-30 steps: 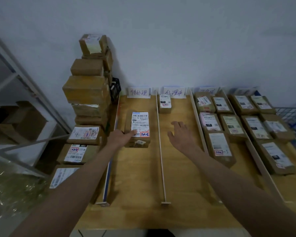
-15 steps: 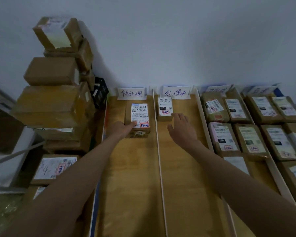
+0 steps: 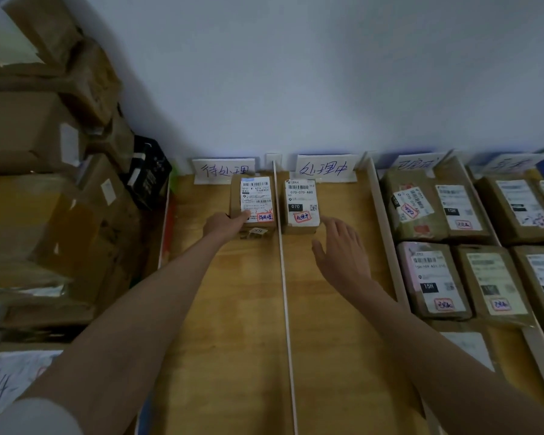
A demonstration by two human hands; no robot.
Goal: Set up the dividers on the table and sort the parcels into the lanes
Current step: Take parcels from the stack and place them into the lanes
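My left hand [image 3: 225, 226] grips the near left corner of a brown parcel [image 3: 256, 191] with a white label, thumb on top, at the far end of the leftmost lane. A thin white divider [image 3: 284, 277] runs beside it down the wooden table [image 3: 233, 309]. In the second lane a smaller parcel [image 3: 300, 202] marked 070 lies against the back. My right hand [image 3: 339, 251] hovers just in front of it with fingers spread, holding nothing. Handwritten lane signs [image 3: 223, 169] stand at the wall.
A tall stack of brown boxes [image 3: 44, 183] crowds the left side, with a dark box [image 3: 148, 174] leaning behind it. A second divider [image 3: 387, 240] bounds the lanes on the right, which hold several labelled parcels [image 3: 434, 277].
My left hand has pushed its parcel away from me along the left lane to the back sign. My right hand followed forward toward the 070 parcel. The camera came closer.
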